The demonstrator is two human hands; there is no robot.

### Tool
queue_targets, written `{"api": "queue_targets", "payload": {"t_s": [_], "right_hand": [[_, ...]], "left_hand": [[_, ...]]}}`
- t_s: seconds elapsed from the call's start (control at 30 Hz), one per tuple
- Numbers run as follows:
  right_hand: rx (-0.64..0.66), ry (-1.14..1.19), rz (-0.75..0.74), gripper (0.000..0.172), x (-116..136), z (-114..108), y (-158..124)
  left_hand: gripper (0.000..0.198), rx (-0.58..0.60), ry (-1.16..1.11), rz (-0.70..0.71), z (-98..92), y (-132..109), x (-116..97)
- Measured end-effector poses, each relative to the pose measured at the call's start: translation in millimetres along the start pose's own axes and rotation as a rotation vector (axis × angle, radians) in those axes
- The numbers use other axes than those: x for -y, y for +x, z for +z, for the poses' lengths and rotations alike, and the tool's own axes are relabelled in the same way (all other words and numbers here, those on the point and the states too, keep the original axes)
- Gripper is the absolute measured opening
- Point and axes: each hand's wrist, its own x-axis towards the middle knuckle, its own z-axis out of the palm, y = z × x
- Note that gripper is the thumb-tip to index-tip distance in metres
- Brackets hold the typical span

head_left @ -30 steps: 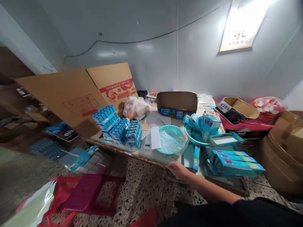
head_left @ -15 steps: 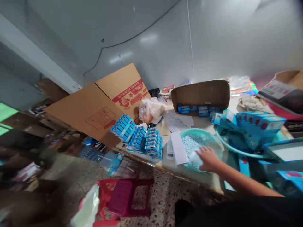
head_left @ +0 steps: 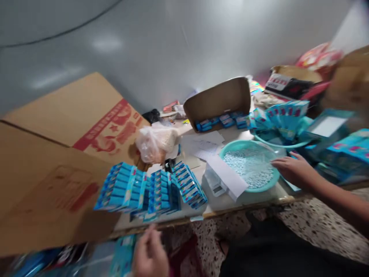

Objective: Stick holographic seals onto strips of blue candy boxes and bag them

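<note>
My right hand point(head_left: 295, 171) is at the right rim of a turquoise basin point(head_left: 250, 188), fingers stretched out toward the left. A sheet of clear plastic point(head_left: 259, 159) lies over part of the small pale-blue pellets point(head_left: 240, 161) in the basin, close to my fingertips. No thing shows plainly in that hand. Low in front of the table edge, my left hand point(head_left: 151, 252) is smeared by motion, so its grip cannot be made out. Above it on the table stand rows of small blue boxes point(head_left: 122, 188). A white paper point(head_left: 226, 177) leans against the basin's left side.
A big cardboard carton point(head_left: 43, 161) takes up the left. Behind stand a knotted plastic bag point(head_left: 155, 142) and a brown open box point(head_left: 219, 98) with blue packets. On the right, another turquoise basin point(head_left: 288, 144) holds blue boxes. A dark red stool point(head_left: 186, 252) is below the table.
My right hand has drawn back from among the pellets to the basin's right rim. My left hand has come into view at the bottom. The view has turned right and moved closer.
</note>
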Motion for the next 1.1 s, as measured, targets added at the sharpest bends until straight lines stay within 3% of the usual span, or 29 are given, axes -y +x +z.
{"api": "queue_targets", "payload": {"t_s": [0.1,0.17,0.3,0.47,0.6,0.73,0.9,1.1], "right_hand": [[-0.075,-0.213,0.045,0.027,66,-24,30],[-0.133,-0.24,0.14,0.028,100,-25,45],[-0.028,-0.184,0.251,0.027,122,-19,58],[-0.186,-0.025,0.242,0.02,130,-33,52],[-0.137,0.101,-0.025,0.017,144,-39,33],[-0.05,0.187,-0.211,0.019,138,-30,15],[0.104,0.339,-0.152,0.022,115,-28,9],[0.122,0.704,-0.007,0.037,112,-45,1]], "left_hand": [[0.042,0.49,-0.219,-0.068,72.0,-10,-12],[0.045,0.787,-0.371,-0.151,103.5,-19,-33],[0.056,1.006,-0.543,-0.328,145.2,-15,-74],[0.075,1.175,-0.651,-0.49,180.4,-8,-126],[0.08,1.221,-0.979,-0.703,193.1,-17,-176],[0.057,1.058,-1.049,-0.649,211.2,-28,-209],[0.046,0.932,-0.985,-0.625,232.2,-41,-207],[0.052,0.831,-0.919,-0.649,233.3,-50,-192]]}}
